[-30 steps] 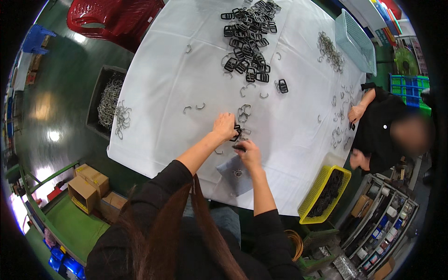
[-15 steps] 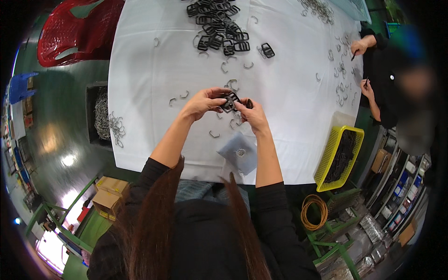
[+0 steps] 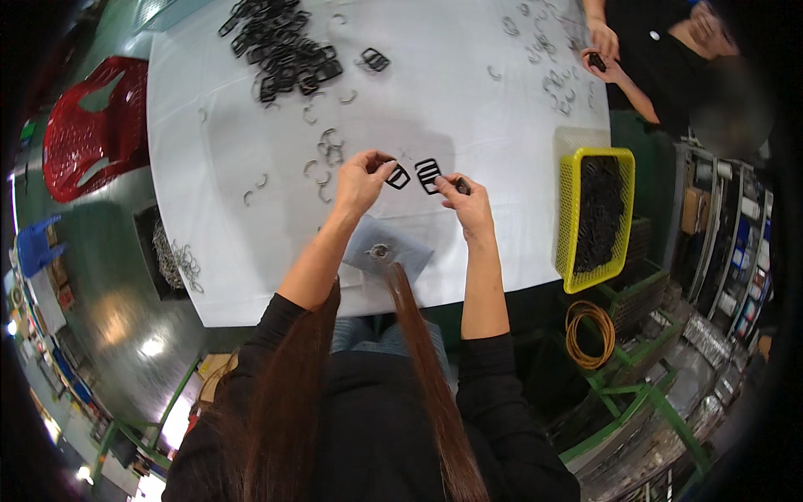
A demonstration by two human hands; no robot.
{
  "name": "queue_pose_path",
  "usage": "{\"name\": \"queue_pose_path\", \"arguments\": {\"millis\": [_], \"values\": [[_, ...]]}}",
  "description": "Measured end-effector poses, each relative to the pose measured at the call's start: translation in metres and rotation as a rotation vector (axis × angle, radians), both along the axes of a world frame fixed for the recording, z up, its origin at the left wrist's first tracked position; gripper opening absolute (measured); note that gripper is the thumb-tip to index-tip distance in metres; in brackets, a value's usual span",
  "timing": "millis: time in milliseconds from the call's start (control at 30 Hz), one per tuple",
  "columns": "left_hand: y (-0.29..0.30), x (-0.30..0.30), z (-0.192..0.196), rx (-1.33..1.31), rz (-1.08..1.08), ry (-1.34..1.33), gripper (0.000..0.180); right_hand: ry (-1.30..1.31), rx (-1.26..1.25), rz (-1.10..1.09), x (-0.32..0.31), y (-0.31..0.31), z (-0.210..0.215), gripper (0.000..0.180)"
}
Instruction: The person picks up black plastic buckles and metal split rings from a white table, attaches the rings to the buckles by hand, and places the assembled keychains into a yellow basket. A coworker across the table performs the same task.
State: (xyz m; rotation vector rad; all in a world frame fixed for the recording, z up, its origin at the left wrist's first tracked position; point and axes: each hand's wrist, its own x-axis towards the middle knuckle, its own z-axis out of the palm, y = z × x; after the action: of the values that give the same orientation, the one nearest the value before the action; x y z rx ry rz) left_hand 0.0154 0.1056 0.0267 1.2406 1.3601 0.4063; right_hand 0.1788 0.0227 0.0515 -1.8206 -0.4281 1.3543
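My left hand [image 3: 361, 186] pinches a small black buckle frame [image 3: 398, 176] between thumb and fingers. A black slotted buckle [image 3: 427, 177] is held upright in the fingertips of my right hand [image 3: 470, 207]. A dark object [image 3: 462, 186] is also tucked in that right hand; its kind is hard to make out. The two buckles hang apart, a small gap between them, above the white-covered table [image 3: 493, 251]. Bent metal wire hooks [image 3: 330, 149] lie beyond and left of my left hand. Nearer to me is a blue-grey pad [image 3: 400, 251] with a round metal piece on it.
Many black buckles are heaped [image 3: 284, 54] at the far left, with a single buckle [image 3: 374, 59] beside them. A yellow basket [image 3: 569, 226] of black parts stands at the right edge. Across the corner, a co-worker's hand [image 3: 615, 71] holds a dark piece near scattered hooks [image 3: 559, 88].
My hands, which were together on the black buckles, have drawn apart, with one buckle now in each. My view has turned, so the table appears shifted left. The co-worker's hands have come together.
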Motion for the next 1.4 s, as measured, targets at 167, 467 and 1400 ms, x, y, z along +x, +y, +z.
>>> {"name": "queue_pose_path", "arguments": {"millis": [167,467,1400], "values": [[-0.024,0.067,0.008,-0.362,-0.113,-0.408,0.031,0.079,0.206,-0.085,0.047,-0.044,-0.001,0.016],[0.024,-0.02,-0.025,0.051,0.074,-0.058,0.03,-1.277,-0.113,-0.064,0.239,-0.11,0.028,0.031],[0.233,-0.29,-0.079,0.709,0.131,0.847,0.048,-1.334,0.579,0.888,-0.15,0.546,-0.109,0.051]]}}
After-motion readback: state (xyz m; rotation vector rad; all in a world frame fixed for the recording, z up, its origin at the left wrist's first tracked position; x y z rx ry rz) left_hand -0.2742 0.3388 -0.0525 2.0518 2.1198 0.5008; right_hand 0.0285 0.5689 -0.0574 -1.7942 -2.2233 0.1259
